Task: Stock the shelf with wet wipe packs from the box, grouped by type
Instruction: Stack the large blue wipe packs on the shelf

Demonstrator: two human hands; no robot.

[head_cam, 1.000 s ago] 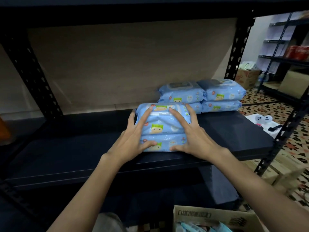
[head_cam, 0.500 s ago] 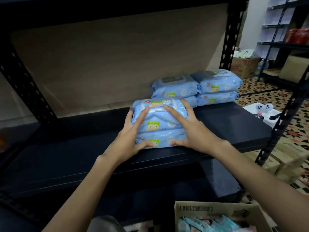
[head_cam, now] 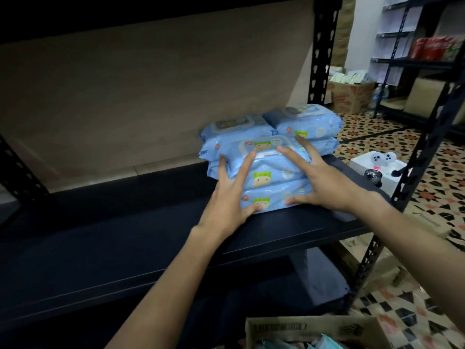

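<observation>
A stack of two blue wet wipe packs [head_cam: 263, 178] lies on the black shelf board [head_cam: 125, 222], right of centre. My left hand [head_cam: 227, 201] presses on its left front with spread, straight fingers, the thumb against the lower pack. My right hand [head_cam: 324, 181] presses on its right front the same way. Directly behind stand two more stacks of the same blue packs, a left one [head_cam: 234, 124] and a right one [head_cam: 315, 119]; the front stack overlaps them. The cardboard box [head_cam: 302, 328] sits at the bottom edge, with pale packs [head_cam: 324, 345] showing inside.
Black perforated uprights stand at the back right [head_cam: 322, 46] and front right [head_cam: 415, 172] of the shelf. A white box with small items [head_cam: 377, 162] sits on the patterned tile floor. Farther right are a cardboard carton [head_cam: 352, 94] and another stocked rack [head_cam: 415, 61].
Both hands have slid the two-pack stack back along the shelf, from near the front edge to up against the rear stacks. The view has come closer.
</observation>
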